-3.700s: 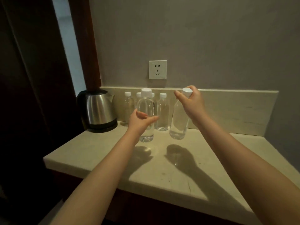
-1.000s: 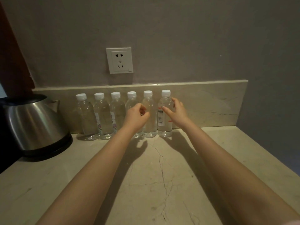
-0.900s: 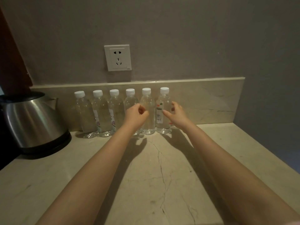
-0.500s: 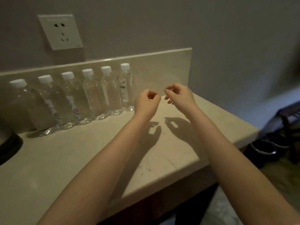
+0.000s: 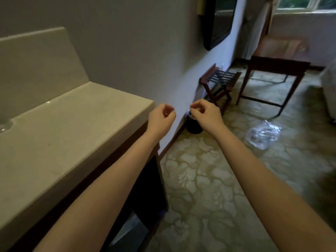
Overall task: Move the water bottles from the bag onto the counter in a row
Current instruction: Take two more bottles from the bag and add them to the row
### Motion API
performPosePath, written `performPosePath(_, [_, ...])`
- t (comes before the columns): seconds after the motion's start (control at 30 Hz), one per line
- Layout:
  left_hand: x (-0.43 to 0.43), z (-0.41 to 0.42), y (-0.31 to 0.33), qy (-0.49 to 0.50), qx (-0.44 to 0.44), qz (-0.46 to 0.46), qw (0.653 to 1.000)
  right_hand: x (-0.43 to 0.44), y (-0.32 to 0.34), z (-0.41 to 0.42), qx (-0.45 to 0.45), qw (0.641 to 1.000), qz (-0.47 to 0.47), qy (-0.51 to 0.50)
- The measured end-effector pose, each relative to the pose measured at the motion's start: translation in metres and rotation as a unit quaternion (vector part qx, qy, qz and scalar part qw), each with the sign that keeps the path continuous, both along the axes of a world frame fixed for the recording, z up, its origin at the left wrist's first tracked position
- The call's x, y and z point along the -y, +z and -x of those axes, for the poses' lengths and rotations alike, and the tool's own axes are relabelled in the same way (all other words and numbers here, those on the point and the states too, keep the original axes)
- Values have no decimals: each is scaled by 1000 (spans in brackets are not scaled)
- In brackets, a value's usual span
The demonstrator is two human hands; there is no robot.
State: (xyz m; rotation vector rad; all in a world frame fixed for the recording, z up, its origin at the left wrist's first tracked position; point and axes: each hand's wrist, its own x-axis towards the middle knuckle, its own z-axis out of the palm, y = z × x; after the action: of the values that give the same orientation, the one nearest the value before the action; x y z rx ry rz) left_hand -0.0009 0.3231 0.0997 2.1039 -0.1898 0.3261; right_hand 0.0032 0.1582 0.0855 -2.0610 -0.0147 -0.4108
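My left hand [image 5: 161,118] and my right hand [image 5: 206,113] hang in the air past the right end of the pale stone counter [image 5: 72,128], both loosely curled and holding nothing. A clear plastic bag [image 5: 262,134] lies crumpled on the patterned floor to the right, well beyond my right hand. Only the base of one water bottle [image 5: 4,124] shows at the left edge of the counter; the rest of the row is out of frame.
A dark round bin [image 5: 193,124] stands by the wall just behind my hands. Further back are a folding luggage rack [image 5: 221,80], a dark wooden table [image 5: 274,70] and a wall-mounted screen [image 5: 217,20]. A dark cabinet [image 5: 145,188] sits under the counter.
My view has swung right, away from the bottle row toward the room and the bag on the floor. Both hands came off the bottles and stay empty, curled.
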Motion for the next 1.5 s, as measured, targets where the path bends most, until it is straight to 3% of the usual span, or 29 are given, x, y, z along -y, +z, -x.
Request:
performPosePath(0.27, [190,-51,-69,-64,-125,-98,985,218,-65,-24,-170,985,13,-25])
performPosePath(0.57, [345,-147,-131,-156,-204,-151,955,365,-126,-85,-284,958,24,-9])
performPosePath(0.83, [485,-263,-171,-220,-302,-197,906,496,-139,-170,-370,917,148,7])
performPosePath(1.27, [779,-362,-200,-235,-335,-217,886,781,-177,-283,-396,907,140,28])
performPosePath(1.5, [863,-431,-199,-185,-357,-211,891,889,-181,-375,-400,900,157,69])
